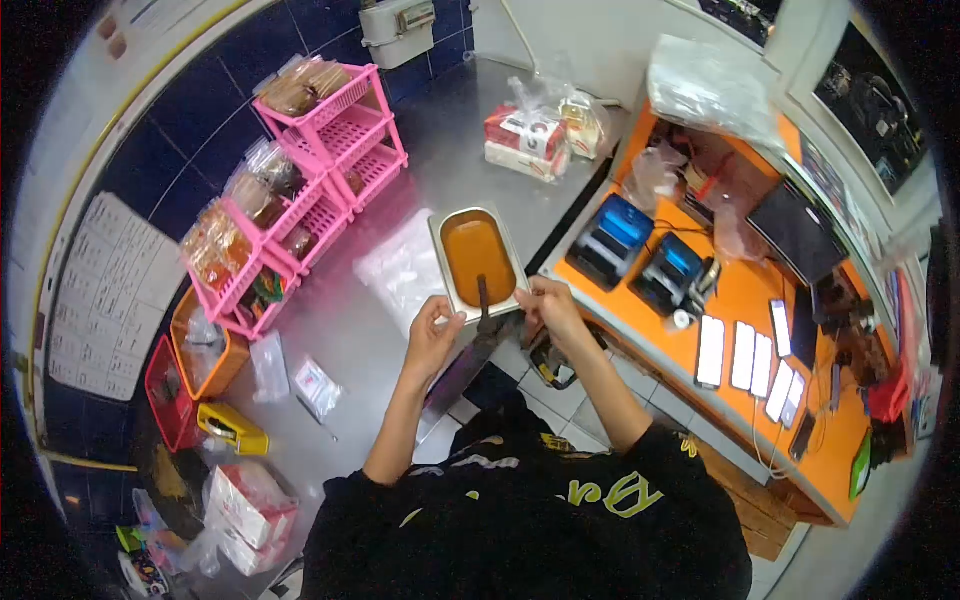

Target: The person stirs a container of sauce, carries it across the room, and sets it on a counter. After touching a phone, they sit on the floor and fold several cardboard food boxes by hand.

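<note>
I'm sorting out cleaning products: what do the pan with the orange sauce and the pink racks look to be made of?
The pan looks like brushed stainless steel: grey, dull sheen, thin rolled rim, matching the counter. The pink racks look like moulded plastic: uniform bright colour, slotted shelves. Neither is certain from sight alone.

a steel desk (440, 130) runs along a wall of dark blue tiles (200, 110) with pale grout. against that wall, at the desk's far edge, stand two pink tiered racks (335, 125) stacked with bagged goods. a white printed sheet (105, 300) hangs on the tiles near the desk's left end, and a grey box (397, 30) is fixed higher up. to the right an orange counter (750, 300) meets the steel desk at its corner. pale floor tiles (545, 395) show between them. light is even and bright.
</note>
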A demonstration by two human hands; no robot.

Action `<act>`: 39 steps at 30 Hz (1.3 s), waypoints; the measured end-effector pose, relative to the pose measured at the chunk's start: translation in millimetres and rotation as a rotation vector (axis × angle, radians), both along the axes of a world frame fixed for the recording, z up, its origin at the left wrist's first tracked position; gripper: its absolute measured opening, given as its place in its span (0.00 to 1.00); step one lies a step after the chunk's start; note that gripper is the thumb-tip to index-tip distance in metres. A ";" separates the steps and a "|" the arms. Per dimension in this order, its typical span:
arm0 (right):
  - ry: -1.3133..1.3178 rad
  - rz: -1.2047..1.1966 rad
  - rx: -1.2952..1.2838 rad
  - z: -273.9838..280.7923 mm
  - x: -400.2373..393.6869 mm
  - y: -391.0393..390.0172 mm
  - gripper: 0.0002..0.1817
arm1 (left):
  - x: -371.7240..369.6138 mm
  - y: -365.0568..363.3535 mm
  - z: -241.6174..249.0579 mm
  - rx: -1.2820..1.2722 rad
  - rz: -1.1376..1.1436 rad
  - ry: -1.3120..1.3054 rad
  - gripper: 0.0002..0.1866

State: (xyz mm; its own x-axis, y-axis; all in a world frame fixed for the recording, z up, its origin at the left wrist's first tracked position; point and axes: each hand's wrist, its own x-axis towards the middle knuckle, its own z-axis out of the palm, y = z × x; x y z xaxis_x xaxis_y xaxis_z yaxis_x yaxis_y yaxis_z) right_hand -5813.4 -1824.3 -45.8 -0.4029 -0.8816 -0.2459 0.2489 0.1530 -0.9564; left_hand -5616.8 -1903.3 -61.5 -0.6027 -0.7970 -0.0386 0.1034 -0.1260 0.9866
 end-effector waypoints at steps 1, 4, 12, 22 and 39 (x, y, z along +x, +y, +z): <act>-0.013 0.004 0.004 -4.3 -17.6 -25.8 0.10 | -20.3 -22.1 -9.5 -0.023 0.048 -0.027 0.07; 0.000 0.009 0.024 -13.2 -67.5 -93.6 0.11 | -66.4 -82.1 -26.1 0.010 0.085 -0.083 0.07; -0.053 0.092 0.149 -58.7 -130.7 -225.9 0.11 | -130.4 -202.2 -70.3 0.085 0.200 -0.155 0.07; 0.193 0.084 0.056 -99.0 -141.9 -324.5 0.13 | -143.3 -300.0 -104.9 0.009 0.312 -0.187 0.05; 0.526 -0.833 0.334 -79.5 -150.0 123.3 0.14 | -150.9 -420.0 -104.9 0.113 0.313 -0.297 0.17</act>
